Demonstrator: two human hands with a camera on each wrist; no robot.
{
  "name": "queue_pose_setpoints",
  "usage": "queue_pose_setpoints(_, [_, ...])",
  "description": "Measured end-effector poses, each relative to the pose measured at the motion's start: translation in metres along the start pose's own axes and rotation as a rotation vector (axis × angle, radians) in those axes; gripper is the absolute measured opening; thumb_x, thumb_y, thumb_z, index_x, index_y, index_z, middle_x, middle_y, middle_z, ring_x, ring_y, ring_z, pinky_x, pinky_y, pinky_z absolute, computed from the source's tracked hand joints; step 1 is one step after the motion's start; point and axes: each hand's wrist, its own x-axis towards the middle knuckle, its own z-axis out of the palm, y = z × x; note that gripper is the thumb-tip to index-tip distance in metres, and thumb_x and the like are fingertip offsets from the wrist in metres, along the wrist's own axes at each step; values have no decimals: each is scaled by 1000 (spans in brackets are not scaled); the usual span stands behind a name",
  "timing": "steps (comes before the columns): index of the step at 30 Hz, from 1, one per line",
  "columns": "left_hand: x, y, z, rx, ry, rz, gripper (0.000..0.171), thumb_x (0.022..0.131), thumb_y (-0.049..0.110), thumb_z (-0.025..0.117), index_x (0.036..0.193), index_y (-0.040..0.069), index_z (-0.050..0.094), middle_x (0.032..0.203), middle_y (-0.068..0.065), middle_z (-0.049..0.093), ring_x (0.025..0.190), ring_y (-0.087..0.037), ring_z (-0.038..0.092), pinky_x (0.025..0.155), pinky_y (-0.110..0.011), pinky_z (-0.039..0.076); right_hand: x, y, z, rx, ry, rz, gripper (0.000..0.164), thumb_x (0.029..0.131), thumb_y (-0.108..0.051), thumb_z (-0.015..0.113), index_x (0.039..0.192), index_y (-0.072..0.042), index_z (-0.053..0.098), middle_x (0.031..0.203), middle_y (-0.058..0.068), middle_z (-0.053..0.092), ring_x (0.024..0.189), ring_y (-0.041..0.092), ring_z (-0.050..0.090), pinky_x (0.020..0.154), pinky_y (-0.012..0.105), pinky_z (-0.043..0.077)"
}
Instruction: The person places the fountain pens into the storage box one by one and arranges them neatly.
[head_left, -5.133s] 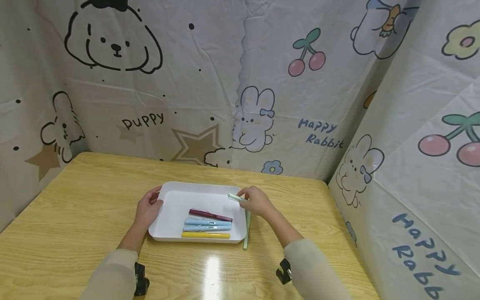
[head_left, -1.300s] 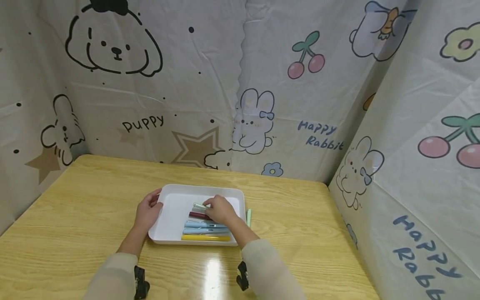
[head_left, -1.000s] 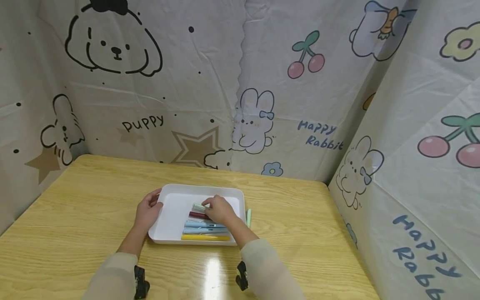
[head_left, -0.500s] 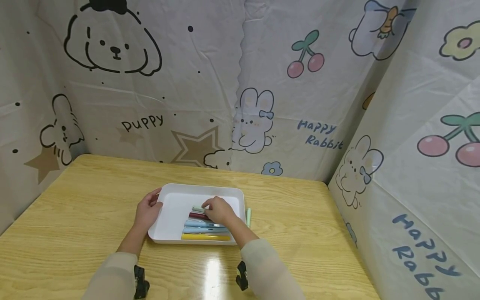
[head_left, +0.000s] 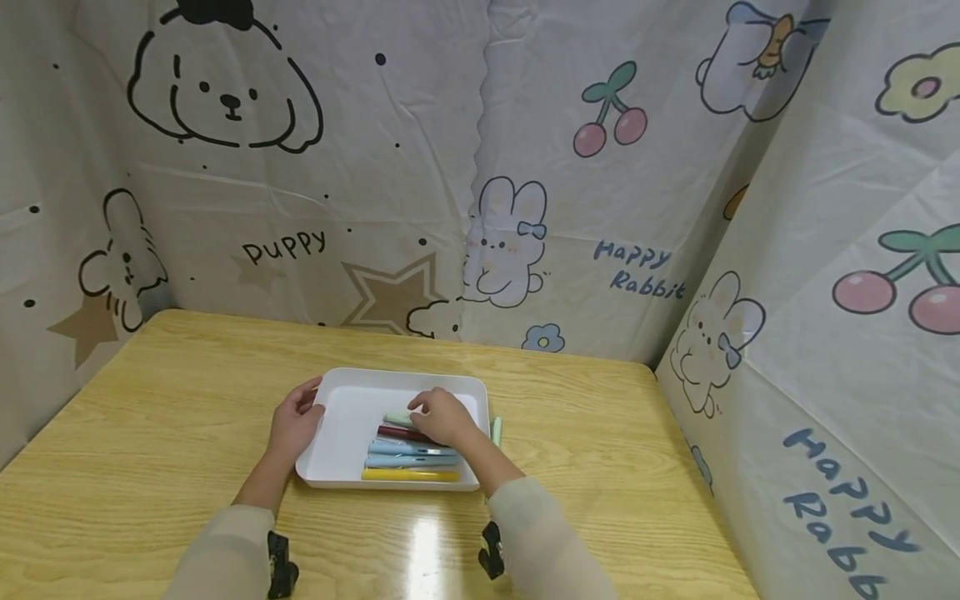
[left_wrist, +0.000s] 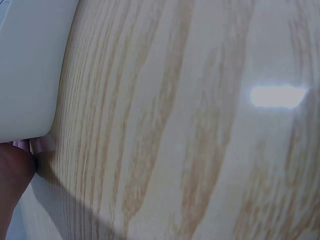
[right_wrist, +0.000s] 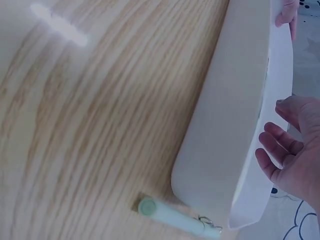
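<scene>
My left hand grips the left end of a white tray, thumb over the rim. Above the tray's right half is my right hand, its fingers loosely bent with nothing between them, as the right wrist view shows. Just under its fingertips lies a light green pen, its right part hidden by the hand. Nearer me in the tray, roughly parallel, come a dark red pen, two light blue pens and a yellow pen. Their left ends nearly line up.
Another light green pen with a wire clip lies on the wooden table, close outside the tray's right end. Printed cloth walls enclose the table at the back and sides.
Earlier my right hand brought a light green pen over the right rim and laid it beyond the dark red one. Now the fingers have let go and lifted slightly. My left hand stays put.
</scene>
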Motion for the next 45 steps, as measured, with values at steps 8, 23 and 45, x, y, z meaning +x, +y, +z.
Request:
queue_pose_setpoints(8, [0,0,0,1,-4,5,51,95,9,40,145,10,33,140,-22,41,126,-34,41,103,-44,37,-5,4,-14,3,19,-25,25,90,-23,58,110,-13,68,98,6,62,85,16,58,71,28,47])
queue_pose_setpoints(23, [-1,-1,1,7,7,12,51,94,8,40,145,9,33,141,-23,40,126,-35,41,104,-46,37,-21,24,-40,22,93,-38,27,90,-25,60,109,-7,68,97,9,65,86,19,58,70,30,48])
queue_pose_setpoints(45, [0,-1,1,11,4,16,51,94,7,40,145,9,34,140,-23,41,125,-34,42,103,-45,37,-44,67,-61,95,220,148,27,89,-25,60,109,-7,67,101,14,62,87,23,57,71,34,47])
